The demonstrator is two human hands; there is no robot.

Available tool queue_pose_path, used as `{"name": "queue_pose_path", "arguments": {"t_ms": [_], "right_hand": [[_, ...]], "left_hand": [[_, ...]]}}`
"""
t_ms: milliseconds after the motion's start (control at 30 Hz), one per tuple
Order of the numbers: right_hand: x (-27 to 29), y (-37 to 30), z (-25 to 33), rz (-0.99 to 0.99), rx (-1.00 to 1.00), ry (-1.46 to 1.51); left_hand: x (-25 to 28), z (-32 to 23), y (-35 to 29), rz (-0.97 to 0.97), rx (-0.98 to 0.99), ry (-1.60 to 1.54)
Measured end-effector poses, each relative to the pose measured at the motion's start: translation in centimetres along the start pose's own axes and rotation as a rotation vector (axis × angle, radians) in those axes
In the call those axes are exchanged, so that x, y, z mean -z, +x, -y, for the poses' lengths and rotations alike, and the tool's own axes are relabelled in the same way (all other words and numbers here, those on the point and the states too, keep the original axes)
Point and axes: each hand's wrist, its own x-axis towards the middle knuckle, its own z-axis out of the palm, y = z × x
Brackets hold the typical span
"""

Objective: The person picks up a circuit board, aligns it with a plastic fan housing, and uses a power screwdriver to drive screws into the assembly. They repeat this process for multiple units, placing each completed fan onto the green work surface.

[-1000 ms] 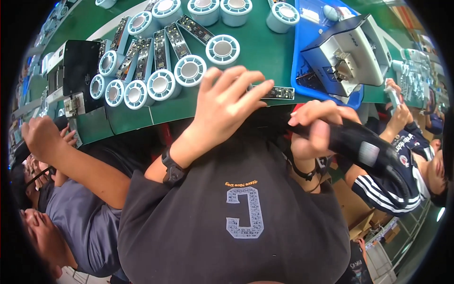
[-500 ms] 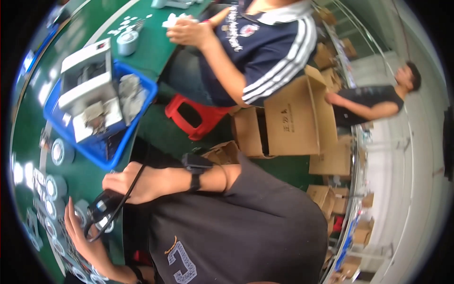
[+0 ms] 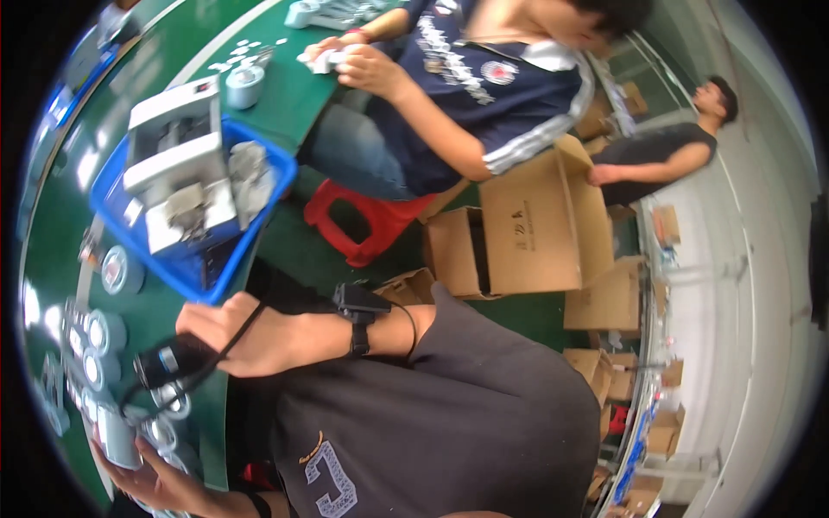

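Note:
My right hand [image 3: 233, 337] is closed around a black cylindrical tool [image 3: 168, 360] with a looping black cord; I cannot tell its exact kind. Close below it in the head view, my left hand [image 3: 160, 483] grips a pale blue cylindrical part [image 3: 119, 438] between thumb and fingers. Several similar pale blue round parts [image 3: 102, 369] with pale centres stand on the green table [image 3: 160, 311] around both hands. Another such part [image 3: 123, 269] is apart from the group, beside the blue bin.
A blue bin [image 3: 289, 164] holds a white machine housing [image 3: 173, 129] and grey scraps. Past it, a co-worker [image 3: 458, 95] handles small white pieces. A red stool [image 3: 358, 246], cardboard boxes [image 3: 531, 229] and another person [image 3: 661, 164] are to the right.
My left hand, empty with fingers stretched before, now holds a pale blue part. My right hand's black tool has swung leftward. The co-worker's head has come into view.

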Motion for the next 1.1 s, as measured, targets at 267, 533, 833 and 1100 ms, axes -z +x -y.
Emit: {"name": "queue_pose_path", "arguments": {"t_ms": [267,533,833,1100], "right_hand": [[-6.2,5.7,-1.0,0.053,-0.181,-0.017],[-5.0,7.0,-0.5,0.153,-0.485,0.45],[-1.3,2.2,1.4,-0.051,-0.661,0.746],[-1.1,-0.9,0.7,0.026,-0.555,0.476]], "left_hand": [[2.9,-2.8,-3.3,-0.287,-0.109,-0.101],[2.6,-6.3,-2.6,0.602,-0.313,-0.276],[-0.2,-6.4,-2.7,0.915,-0.343,0.106],[1.2,-5.5,-2.1,0.877,-0.338,0.199]]}}
